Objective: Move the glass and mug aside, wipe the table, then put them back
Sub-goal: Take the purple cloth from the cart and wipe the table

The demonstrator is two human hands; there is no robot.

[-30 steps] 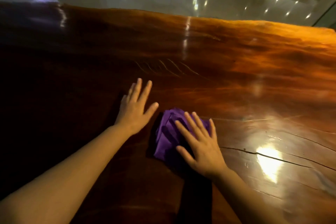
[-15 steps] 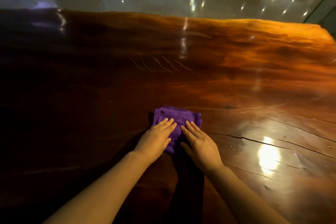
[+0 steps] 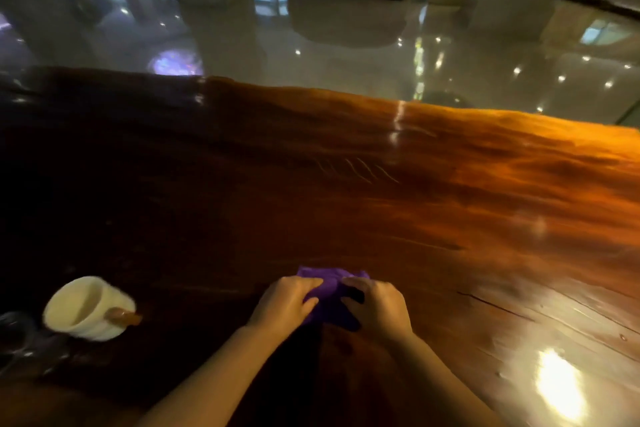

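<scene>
since the cream ceramic mug with a brown handle (image 3: 89,308) stands at the lower left of the frame, well apart from the hands, and a dim clear glass (image 3: 15,331) seems to sit just beside it at the far left edge, though too dark to make out well, the moving-aside step looks done. the wiping appears to be under way or near its end on the glossy dark red-brown wooden table (image 3: 450,218); putting the mug and glass back is, by my reading, not yet done. the small crumpled purple cloth (image 3: 329,282) lies at lower centre, on the tabletop. the left hand (image 3: 287,302) and right hand (image 3: 375,305) both reach in from the bottom edge, backs up, fingers curled down onto the cloth, each gripping a side and bunching it between them.
</scene>
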